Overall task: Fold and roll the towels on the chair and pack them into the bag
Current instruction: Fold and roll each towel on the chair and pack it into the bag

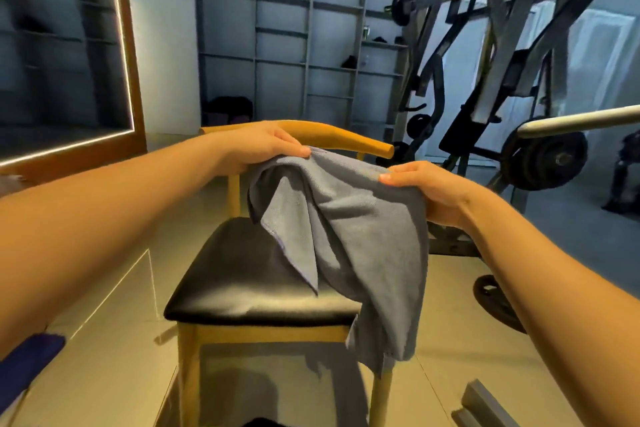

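1. Head view, left hand point(266, 146): its fingers point(302, 150) pinch one upper corner of the grey towel point(363, 236), just in front of the curved backrest point(332, 130) of the chair point(188, 350).
2. Right hand point(427, 192): fingers are curled round the opposite upper edge of the towel with the thumb on top, just right of the backrest's end.
3. Grey towel: one piece, not folded, slung between the two hands above the chair. It sags in loose folds, and the lower part crosses the right side of the seat point(235, 270) and hangs past its front right corner.
4. Chair: yellow wooden frame, black padded seat, standing on the floor point(104, 340) straight ahead.
5. Floor: pale tiles.
6. Shelving unit point(284, 45): grey, open compartments, against the far wall. A few dark items inside are too small to tell.
7. Weight machine point(485, 80): dark metal frame, right of the chair.
8. Barbell point(568, 123): far right, black plates fitted.
9. Mirror point(62, 45): left wall, lit strip along a wooden frame.
10. Dark blue item point(27, 360): bottom left edge, blurred, kind unclear.
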The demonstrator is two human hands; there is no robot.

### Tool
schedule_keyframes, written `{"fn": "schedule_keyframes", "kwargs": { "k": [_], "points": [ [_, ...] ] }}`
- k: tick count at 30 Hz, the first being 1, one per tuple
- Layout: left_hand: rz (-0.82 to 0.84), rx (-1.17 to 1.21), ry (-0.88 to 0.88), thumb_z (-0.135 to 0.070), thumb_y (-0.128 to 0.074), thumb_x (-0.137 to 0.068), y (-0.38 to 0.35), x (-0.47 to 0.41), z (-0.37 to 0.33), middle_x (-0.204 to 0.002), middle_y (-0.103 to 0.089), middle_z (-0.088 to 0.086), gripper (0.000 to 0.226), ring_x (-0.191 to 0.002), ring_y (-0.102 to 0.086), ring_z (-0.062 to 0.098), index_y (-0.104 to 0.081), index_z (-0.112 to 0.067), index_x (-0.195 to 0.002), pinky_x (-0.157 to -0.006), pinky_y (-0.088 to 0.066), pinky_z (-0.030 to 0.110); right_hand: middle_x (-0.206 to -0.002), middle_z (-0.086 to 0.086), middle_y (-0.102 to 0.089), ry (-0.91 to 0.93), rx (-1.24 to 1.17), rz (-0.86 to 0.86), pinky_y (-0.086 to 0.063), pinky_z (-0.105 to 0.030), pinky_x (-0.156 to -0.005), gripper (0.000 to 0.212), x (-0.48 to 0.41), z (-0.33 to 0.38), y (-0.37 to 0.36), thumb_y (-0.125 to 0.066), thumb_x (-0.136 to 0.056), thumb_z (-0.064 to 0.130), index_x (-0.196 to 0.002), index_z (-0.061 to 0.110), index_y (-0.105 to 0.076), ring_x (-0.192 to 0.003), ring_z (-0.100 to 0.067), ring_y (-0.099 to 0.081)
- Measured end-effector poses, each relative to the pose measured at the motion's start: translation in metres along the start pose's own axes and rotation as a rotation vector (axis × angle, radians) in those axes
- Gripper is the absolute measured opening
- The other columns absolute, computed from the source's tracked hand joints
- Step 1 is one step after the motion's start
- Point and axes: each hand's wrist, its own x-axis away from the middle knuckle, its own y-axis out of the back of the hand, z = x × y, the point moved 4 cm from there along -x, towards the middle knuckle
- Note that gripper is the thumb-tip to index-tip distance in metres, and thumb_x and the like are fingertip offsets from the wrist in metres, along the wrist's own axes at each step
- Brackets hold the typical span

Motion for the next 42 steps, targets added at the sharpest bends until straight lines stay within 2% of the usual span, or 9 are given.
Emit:
{"fn": "schedule_keyframes", "kwargs": {
  "k": [9, 12, 16, 21, 27, 30, 35, 38, 42],
  "points": [
    [-0.189, 0.222, 0.214, -0.033, -0.071, -0.093, 0.023, -0.009, 0.067, -0.101, -0.076, 0.005, 0.021, -0.094, -0.072, 0.027, -0.069, -0.024, -0.112, -0.073, -0.06, 0.039, -0.106, -0.007, -0.078, -0.136, -0.23, -0.078, -0.055, -0.038, -0.083, 0.037, -0.016, -0.035, 0.01, -0.053, -0.098, 0.044, -0.123, 0.018, -0.064, -0.093, -0.025, -0.073],
    [-0.28, 0.272, 0.279, -0.032, -0.072, -0.093, 0.027, -0.015, 0.083, -0.097, -0.076, 0.008, 0.022, -0.086, -0.072, 0.025, -0.07, -0.018, -0.111, -0.064, -0.056, 0.034, -0.107, -0.012, -0.075, -0.105, -0.271, -0.085, -0.052, -0.042, -0.088, 0.037, -0.035, -0.033, 0.011, -0.054, -0.097, 0.044, -0.114, 0.015, -0.071, -0.091, -0.029, -0.068],
    [-0.436, 0.389, 0.34, -0.034, -0.073, -0.092, 0.029, -0.021, 0.101, -0.098, -0.074, 0.008, 0.029, -0.089, -0.07, 0.026, -0.069, -0.013, -0.112, -0.066, -0.054, 0.036, -0.116, -0.017, -0.073, -0.07, -0.365, -0.377, -0.058, -0.043, -0.076, 0.032, -0.079, -0.011, 0.01, -0.066, -0.096, 0.025, -0.124, 0.009, -0.065, -0.091, -0.03, -0.07],
    [-0.65, 0.459, 0.217, -0.036, -0.072, -0.093, 0.038, -0.031, 0.111, -0.11, -0.071, 0.006, 0.039, -0.1, -0.067, 0.026, -0.066, -0.012, -0.124, -0.091, -0.056, 0.041, -0.079, 0.001, -0.061, 0.18, -0.031, -0.837, -0.045, -0.026, -0.062, 0.021, -0.116, 0.034, 0.006, -0.06, -0.096, 0.021, -0.09, 0.002, -0.068, -0.073, -0.017, -0.056],
    [-0.598, 0.133, 0.299, -0.032, -0.07, -0.093, 0.002, -0.021, 0.156, -0.088, -0.074, 0.01, 0.025, -0.082, -0.065, 0.023, -0.08, -0.009, -0.091, -0.083, -0.056, 0.04, -0.083, 0.002, -0.059, 0.261, 0.223, -0.629, -0.042, -0.022, -0.06, 0.007, -0.122, -0.026, -0.063, -0.063, -0.098, 0.017, -0.094, 0.012, -0.061, -0.072, -0.007, -0.055],
    [-0.522, 0.127, 0.353, -0.025, -0.071, -0.092, -0.025, -0.007, 0.189, -0.08, -0.071, 0.014, 0.026, -0.071, -0.056, 0.022, -0.079, -0.001, -0.086, -0.073, -0.052, 0.036, -0.078, -0.004, -0.066, 0.118, 0.296, -0.3, -0.047, -0.029, -0.067, 0.011, -0.12, -0.085, -0.097, -0.07, -0.09, 0.005, -0.081, 0.009, -0.065, -0.068, -0.013, -0.059],
    [-0.373, -0.052, 0.279, -0.026, -0.068, -0.095, -0.058, 0.021, 0.211, -0.074, -0.071, 0.008, 0.024, -0.072, -0.061, 0.022, -0.079, -0.012, -0.078, -0.07, -0.051, 0.039, -0.084, -0.01, -0.076, -0.059, 0.31, 0.244, -0.059, -0.025, -0.075, 0.008, -0.084, -0.132, -0.13, -0.066, -0.093, 0.001, -0.098, -0.002, -0.072, -0.078, -0.017, -0.073],
    [-0.271, -0.115, 0.183, -0.025, -0.073, -0.091, -0.065, 0.039, 0.214, -0.088, -0.077, -0.003, 0.01, -0.085, -0.069, 0.011, -0.08, -0.021, -0.096, -0.078, -0.054, 0.03, -0.078, -0.011, -0.075, -0.024, 0.32, -0.015, -0.059, -0.028, -0.069, 0.012, -0.072, -0.141, -0.11, -0.061, -0.094, 0.0, -0.091, 0.003, -0.072, -0.069, -0.019, -0.072],
    [-0.192, -0.368, 0.109, -0.032, -0.083, -0.082, -0.055, 0.066, 0.226, -0.107, -0.068, -0.01, 0.035, -0.096, -0.063, 0.008, -0.072, -0.027, -0.116, -0.084, -0.05, 0.022, -0.068, -0.013, -0.067, -0.109, 0.221, -0.489, -0.048, -0.027, -0.047, 0.014, -0.061, -0.162, -0.065, -0.058, -0.093, 0.0, -0.085, 0.005, -0.068, -0.05, -0.016, -0.061]
  ]
}}
